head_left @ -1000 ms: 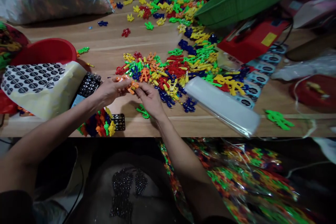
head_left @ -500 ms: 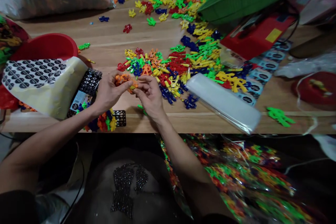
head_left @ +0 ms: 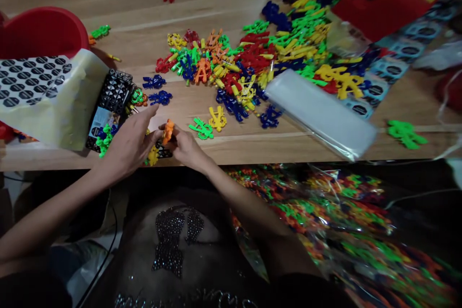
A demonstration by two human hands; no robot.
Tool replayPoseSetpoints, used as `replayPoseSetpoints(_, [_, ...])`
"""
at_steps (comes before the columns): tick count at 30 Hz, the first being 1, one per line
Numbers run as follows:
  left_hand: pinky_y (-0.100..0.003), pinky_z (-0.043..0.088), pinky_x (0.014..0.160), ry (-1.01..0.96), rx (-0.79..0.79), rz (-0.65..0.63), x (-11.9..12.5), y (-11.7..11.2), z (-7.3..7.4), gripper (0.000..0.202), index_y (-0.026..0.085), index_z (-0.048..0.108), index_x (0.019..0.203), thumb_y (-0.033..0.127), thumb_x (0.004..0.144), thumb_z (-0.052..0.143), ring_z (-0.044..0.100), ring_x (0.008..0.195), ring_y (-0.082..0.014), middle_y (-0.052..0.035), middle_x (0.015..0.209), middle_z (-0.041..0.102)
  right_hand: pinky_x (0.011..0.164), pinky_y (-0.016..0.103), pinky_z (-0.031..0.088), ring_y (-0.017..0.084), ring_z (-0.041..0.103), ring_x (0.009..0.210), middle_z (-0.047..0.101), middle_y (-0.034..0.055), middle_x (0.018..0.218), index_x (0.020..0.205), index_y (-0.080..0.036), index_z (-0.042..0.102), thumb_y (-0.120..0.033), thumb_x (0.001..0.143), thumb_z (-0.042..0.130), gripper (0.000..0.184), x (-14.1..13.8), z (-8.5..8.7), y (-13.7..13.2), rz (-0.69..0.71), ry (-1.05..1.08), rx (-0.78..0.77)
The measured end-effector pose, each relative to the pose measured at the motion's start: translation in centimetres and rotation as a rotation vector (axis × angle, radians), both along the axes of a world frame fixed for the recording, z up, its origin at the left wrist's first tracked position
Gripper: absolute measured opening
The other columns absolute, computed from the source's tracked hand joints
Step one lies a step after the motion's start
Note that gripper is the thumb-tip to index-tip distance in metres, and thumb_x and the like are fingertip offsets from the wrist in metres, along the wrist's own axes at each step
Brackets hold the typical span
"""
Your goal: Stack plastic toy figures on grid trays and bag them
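My right hand (head_left: 188,148) pinches a small orange plastic toy figure (head_left: 168,131) near the table's front edge. My left hand (head_left: 130,138) is beside it, fingers stretched out, with the thumb close to the orange figure; whether it touches cannot be made out. Beneath and between the hands, a black gridded plastic piece (head_left: 165,152) and a yellow figure (head_left: 153,156) partly show. Two dark blue figures (head_left: 160,97) lie just beyond my left hand. To the right of my hands lie a green figure (head_left: 202,128) and a yellow one (head_left: 217,118).
Mixed coloured figures (head_left: 245,62) form a pile behind. Clear plastic bags (head_left: 321,113) lie right of it, near a red device (head_left: 393,0). At left are a red basin (head_left: 43,33), a sticker sheet (head_left: 54,101) and black gridded pieces (head_left: 113,89). Filled bags (head_left: 325,211) sit below the table edge.
Both hands have come down and nearer the table edge, and the left fingers have straightened off the orange piece. Blue, yellow and green figures now show on the table. The view has tilted down.
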State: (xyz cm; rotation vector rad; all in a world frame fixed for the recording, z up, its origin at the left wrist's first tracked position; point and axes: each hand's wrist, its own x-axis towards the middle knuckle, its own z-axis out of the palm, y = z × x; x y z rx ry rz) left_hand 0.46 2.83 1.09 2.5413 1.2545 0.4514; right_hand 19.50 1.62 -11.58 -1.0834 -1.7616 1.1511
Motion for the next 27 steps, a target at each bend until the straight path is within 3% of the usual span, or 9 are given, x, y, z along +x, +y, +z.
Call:
replayPoseSetpoints(6, [-0.048,0.055,0.114,0.01,0.02,0.044,-0.1,-0.6,-2.1,0.064,0.018,0.03,0.164,0.01,0.102,0.041,0.066,0.134,-0.0269,-0.0168,0.147,0.067,0.097,0.046,0.056,0.03,0.063,0.109,0.067,0.0128,0.113,0.135,-0.018,0.058,-0.009,0.093,0.051,0.044,-2.0,-1.5,-1.3,-0.016,-0.156,0.071])
replayPoseSetpoints(10, [-0.049,0.055,0.113,0.017,-0.007,0.064,0.3,-0.8,-1.7,0.057,0.016,0.034,0.163,0.02,0.107,0.042,0.067,0.132,-0.0284,-0.0178,0.144,0.069,0.097,0.048,0.053,0.032,0.058,0.109,0.063,0.0152,0.116,0.136,-0.018,0.057,-0.007,0.091,0.05,0.047,-2.4,-1.4,-2.2,-0.03,-0.343,0.135])
replayPoseSetpoints(13, [-0.055,0.051,0.117,0.086,-0.033,0.015,0.6,-0.8,-1.2,0.054,0.013,0.046,0.157,0.035,0.108,0.049,0.066,0.132,-0.0321,-0.0195,0.143,0.069,0.103,0.049,0.051,0.032,0.057,0.114,0.065,0.0134,0.116,0.129,-0.022,0.06,-0.015,0.102,0.046,0.032,-2.7,-1.4,-2.3,-0.008,-0.33,0.144])
replayPoseSetpoints(16, [-0.059,0.047,0.12,0.151,-0.025,-0.042,0.9,-0.6,-0.9,0.041,0.012,0.066,0.137,0.028,0.106,0.045,0.066,0.131,-0.0337,-0.0195,0.137,0.073,0.104,0.047,0.052,0.03,0.058,0.114,0.067,0.0119,0.114,0.123,-0.022,0.062,-0.011,0.099,0.051,0.029,-2.2,-1.3,-1.2,0.095,-0.286,0.137])
replayPoseSetpoints(18, [-0.06,0.048,0.119,0.182,-0.003,-0.056,0.9,-0.5,-0.9,0.037,0.013,0.074,0.121,0.024,0.104,0.042,0.067,0.127,-0.0337,-0.0179,0.125,0.078,0.104,0.045,0.054,0.028,0.06,0.114,0.069,0.0099,0.111,0.119,-0.021,0.065,-0.006,0.095,0.056,0.031,-0.9,-0.8,0.7,0.192,-0.24,0.144])
replayPoseSetpoints(20, [-0.061,0.049,0.119,0.196,0.024,-0.062,0.8,-0.4,-1.1,0.036,0.015,0.077,0.11,0.024,0.103,0.043,0.069,0.123,-0.0334,-0.0161,0.115,0.081,0.106,0.045,0.054,0.026,0.062,0.115,0.072,0.0086,0.114,0.115,-0.023,0.068,-0.006,0.096,0.058,0.027,1.2,0.0,3.5,0.202,-0.214,0.175])
replayPoseSetpoints(24, [-0.062,0.048,0.119,0.184,0.05,-0.068,0.6,-0.2,-1.2,0.033,0.017,0.077,0.104,0.024,0.102,0.045,0.071,0.12,-0.033,-0.0147,0.111,0.082,0.118,0.053,0.046,0.027,0.06,0.124,0.07,0.0124,0.131,0.12,-0.022,0.07,-0.014,0.103,0.058,0.023,5.9,1.8,11.7,-0.136,-0.342,0.207])
replayPoseSetpoints(27, [-0.061,0.05,0.119,0.19,0.071,-0.075,0.5,-0.2,-1.2,0.031,0.017,0.076,0.101,0.024,0.102,0.045,0.072,0.119,-0.033,-0.0138,0.109,0.082,0.126,0.066,0.03,0.038,0.043,0.147,0.055,0.0202,0.156,0.134,-0.016,0.067,-0.021,0.099,0.071,0.036,7.9,2.4,16.9,-0.4,-0.527,0.123])
